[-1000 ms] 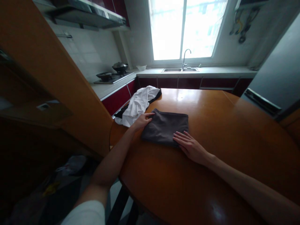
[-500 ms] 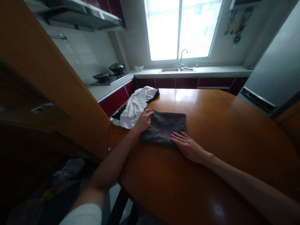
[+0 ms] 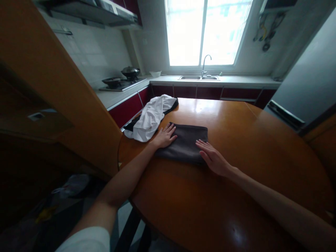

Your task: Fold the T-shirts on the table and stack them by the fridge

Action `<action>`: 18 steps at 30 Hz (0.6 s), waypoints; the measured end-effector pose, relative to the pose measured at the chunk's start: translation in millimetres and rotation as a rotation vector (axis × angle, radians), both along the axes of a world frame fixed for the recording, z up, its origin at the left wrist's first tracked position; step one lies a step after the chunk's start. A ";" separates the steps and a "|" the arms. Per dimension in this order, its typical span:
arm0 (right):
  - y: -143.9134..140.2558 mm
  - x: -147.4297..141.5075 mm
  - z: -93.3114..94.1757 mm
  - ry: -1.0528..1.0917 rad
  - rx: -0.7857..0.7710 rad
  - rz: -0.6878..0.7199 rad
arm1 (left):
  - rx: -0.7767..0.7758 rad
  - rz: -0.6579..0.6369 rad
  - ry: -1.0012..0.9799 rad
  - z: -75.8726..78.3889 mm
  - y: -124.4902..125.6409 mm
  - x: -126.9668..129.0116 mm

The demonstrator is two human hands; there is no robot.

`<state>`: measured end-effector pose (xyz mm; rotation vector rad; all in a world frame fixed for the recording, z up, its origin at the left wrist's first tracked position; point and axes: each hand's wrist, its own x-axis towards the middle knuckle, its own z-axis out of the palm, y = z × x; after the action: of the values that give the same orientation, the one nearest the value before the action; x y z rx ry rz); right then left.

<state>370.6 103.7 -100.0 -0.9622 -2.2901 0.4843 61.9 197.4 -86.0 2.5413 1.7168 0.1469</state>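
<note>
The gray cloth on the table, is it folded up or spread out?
Folded. The gray cloth lies as a neat flat rectangle on the table, with the left hand and right hand pressed flat on it.

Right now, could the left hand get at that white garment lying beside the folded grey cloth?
Probably yes. The left hand lies flat on the folded grey cloth, right beside the white garment, and nothing stands between them on the wooden table.

Dim interior, strong backlight from window (image 3: 208,33) far beyond both hands, blown out white. Glare streak on table (image 3: 210,105) past the hands; smaller sheen nearer the viewer. Left of left hand (image 3: 164,137): deep shadow, detail lost. Edges bent by wide-angle lens, slightly soft.
</note>
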 end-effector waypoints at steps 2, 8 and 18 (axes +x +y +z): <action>26.2 -5.5 5.8 0.003 -0.001 -0.186 | 0.000 -0.008 0.003 0.1 -0.3 0.9; 100.3 -43.9 21.5 -0.237 -0.106 -0.522 | -0.021 -0.017 -0.013 -3.2 4.2 -1.4; 113.3 -39.8 -12.8 -0.315 -0.286 -0.686 | -0.046 -0.045 -0.082 -9.4 14.6 -8.3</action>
<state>330.8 217.0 -112.9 -1.9806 -1.9866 0.3788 53.6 212.0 -95.5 2.5022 1.6143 0.2035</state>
